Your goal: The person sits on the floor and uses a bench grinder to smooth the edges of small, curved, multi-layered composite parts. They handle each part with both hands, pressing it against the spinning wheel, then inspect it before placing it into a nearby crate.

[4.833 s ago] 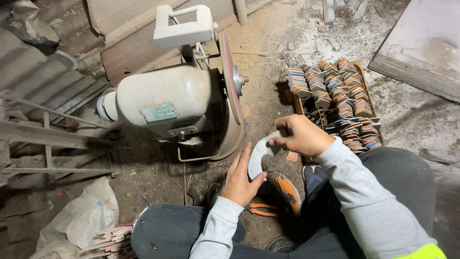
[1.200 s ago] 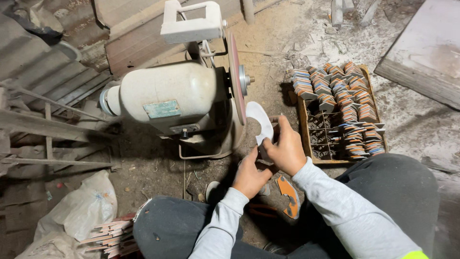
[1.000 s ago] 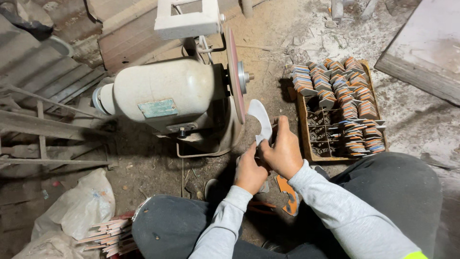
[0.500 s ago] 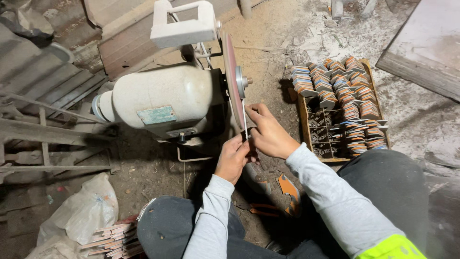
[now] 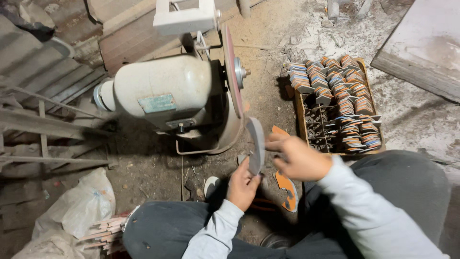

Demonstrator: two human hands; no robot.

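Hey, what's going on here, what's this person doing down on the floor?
A person sits on the dusty ground in front of a bench grinder with a reddish grinding wheel. Both hands hold a flat, curved grey piece just below the wheel: the left hand from underneath, the right hand from the side. A wooden tray to the right holds stacks of similar cut pieces, and orange pieces lie by the legs.

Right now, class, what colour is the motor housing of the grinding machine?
The motor housing is cream or off-white, with a small teal plate on its side; the head view shows it.
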